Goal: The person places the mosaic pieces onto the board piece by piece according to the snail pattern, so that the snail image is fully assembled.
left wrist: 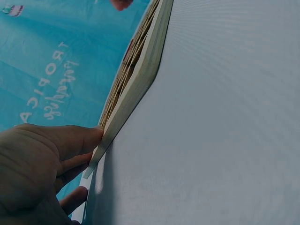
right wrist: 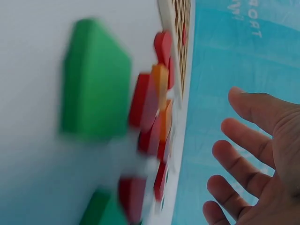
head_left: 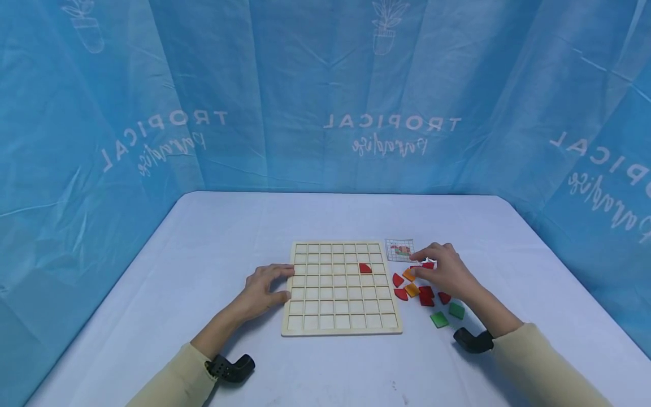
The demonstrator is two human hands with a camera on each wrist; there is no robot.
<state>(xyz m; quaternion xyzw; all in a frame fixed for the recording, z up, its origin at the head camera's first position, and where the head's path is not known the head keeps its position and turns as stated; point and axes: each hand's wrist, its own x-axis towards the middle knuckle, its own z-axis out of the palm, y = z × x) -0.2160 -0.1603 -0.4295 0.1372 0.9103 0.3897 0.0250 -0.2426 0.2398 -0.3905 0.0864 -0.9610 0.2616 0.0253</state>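
Blue backdrop cloth (head_left: 325,96) printed with "TROPICAL", hung behind and to both sides. White table (head_left: 213,226) in front of it. Wooden grid board (head_left: 339,288) flat at mid-table, its cells bare wood except one holding a red quarter-round tile (head_left: 365,268) in the upper right part of the grid. Left hand (head_left: 261,291) resting against the board's left edge, fingers relaxed and nearly straight, fingertips touching the rim, thumb near the lower part of that edge; nothing grasped. Same contact seen from the left wrist view: fingers (left wrist: 70,140) laid against the board's thin side (left wrist: 140,70). Right hand (head_left: 445,271) just right of the board, over a loose scatter of tiles, fingers spread and slack, fingertips close above a red tile (head_left: 428,264); unclear from the head view whether touching it. Right wrist view blurred, showing the open palm and parted fingers (right wrist: 243,154) holding nothing. Small printed pattern card (head_left: 399,250) lying just beyond the board's upper right corner, near the fingertips. Two green square tiles (head_left: 447,315) nearest the wearer, below the right wrist. Red tiles (head_left: 426,296) clustered between board and hand, some partly under the hand. Two orange tiles (head_left: 411,282) among them, close to the board's right edge.
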